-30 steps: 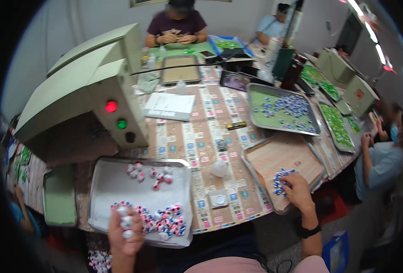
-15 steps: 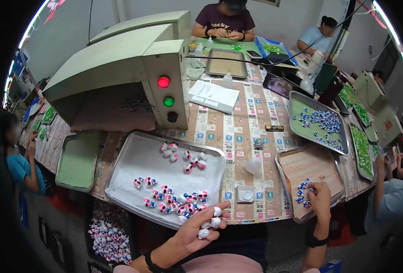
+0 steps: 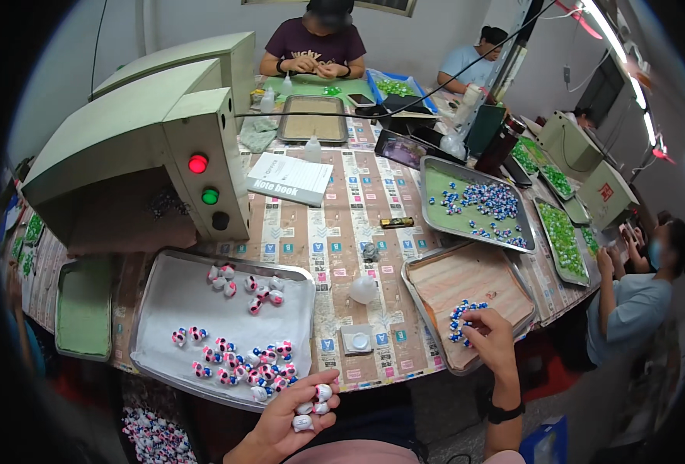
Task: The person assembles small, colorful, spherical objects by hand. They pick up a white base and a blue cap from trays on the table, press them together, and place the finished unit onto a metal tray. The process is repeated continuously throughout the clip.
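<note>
Curled further inward, left grip (image 3: 287, 411) cradles white pieces (image 3: 303, 423), lowest lying lengthwise left-to-right; right grip (image 3: 494, 334): cannot tell.

Tube lights (image 3: 605, 32): glaring white at upper right
Red lamp (image 3: 198, 164): glowing brightly
Machine opening (image 3: 118, 207): sinking into shadow
Surface (image 3: 360, 185): catching even, moderately bright light
Outer rim: bending straight edges, darkening to black
</note>
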`<state>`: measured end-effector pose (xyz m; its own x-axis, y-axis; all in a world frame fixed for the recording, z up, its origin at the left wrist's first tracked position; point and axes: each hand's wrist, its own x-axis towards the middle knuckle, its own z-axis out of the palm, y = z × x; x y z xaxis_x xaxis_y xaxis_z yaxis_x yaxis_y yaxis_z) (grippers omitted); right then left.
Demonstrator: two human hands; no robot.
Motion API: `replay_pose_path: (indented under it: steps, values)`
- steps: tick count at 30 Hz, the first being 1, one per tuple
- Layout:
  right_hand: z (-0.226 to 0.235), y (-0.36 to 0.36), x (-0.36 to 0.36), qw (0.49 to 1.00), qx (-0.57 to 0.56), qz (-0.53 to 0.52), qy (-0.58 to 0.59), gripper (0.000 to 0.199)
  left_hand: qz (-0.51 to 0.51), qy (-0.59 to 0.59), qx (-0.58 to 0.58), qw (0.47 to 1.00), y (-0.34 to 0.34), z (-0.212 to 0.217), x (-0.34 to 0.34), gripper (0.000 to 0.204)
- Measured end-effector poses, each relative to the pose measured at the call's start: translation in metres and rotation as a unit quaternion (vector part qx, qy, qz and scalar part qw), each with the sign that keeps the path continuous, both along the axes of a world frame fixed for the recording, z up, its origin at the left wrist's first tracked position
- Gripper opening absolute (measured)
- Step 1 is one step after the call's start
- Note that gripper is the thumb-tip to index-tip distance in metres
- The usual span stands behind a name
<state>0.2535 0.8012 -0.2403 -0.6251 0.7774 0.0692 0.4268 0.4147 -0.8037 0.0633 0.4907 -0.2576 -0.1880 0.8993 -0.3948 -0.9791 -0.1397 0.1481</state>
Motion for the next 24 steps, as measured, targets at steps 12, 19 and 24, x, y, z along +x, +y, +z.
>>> replay_pose_path:
  steps: [12,19,24]
  values:
    - [0.006,-0.069,-0.037,0.919,-0.347,0.138,0.124,0.024,-0.034,0.005,0.029,0.999,0.003,0.002,0.007,0.039]
    - [0.002,-0.083,-0.055,0.893,-0.406,0.155,0.115,0.023,-0.006,0.018,0.006,1.0,0.001,-0.002,0.009,0.031]
    - [0.002,-0.094,-0.07,0.944,-0.278,0.157,0.088,0.016,-0.002,0.017,0.006,1.0,-0.001,0.0,0.007,0.032]
